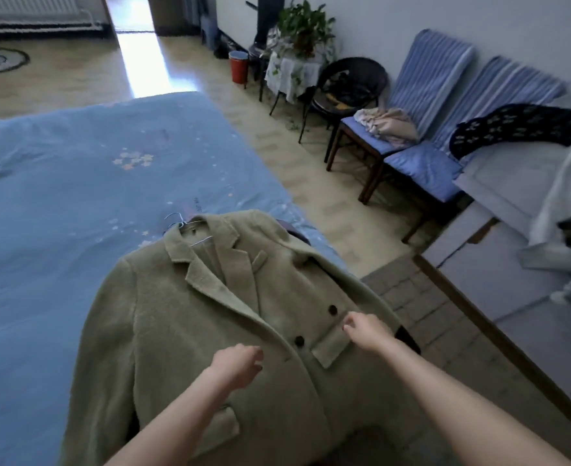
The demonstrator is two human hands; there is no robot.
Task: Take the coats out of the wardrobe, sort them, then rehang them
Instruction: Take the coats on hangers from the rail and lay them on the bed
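We are hovering our left hand [238,366] and right hand [361,327], both loose and holding nothing, over the coat [183,331]; it is overhanging the bed [58,169] edge and may be slipping off.

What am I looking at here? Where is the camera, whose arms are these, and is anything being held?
There is only one picture, taken by a camera worn on a person's head, looking forward and down. The two bare arms are that person's own. A green coat lies on a blue bed, still on its wire hanger. The left hand and right hand are over the coat front with fingers loosely curled; neither clearly grips anything. Chairs stand by the wall.
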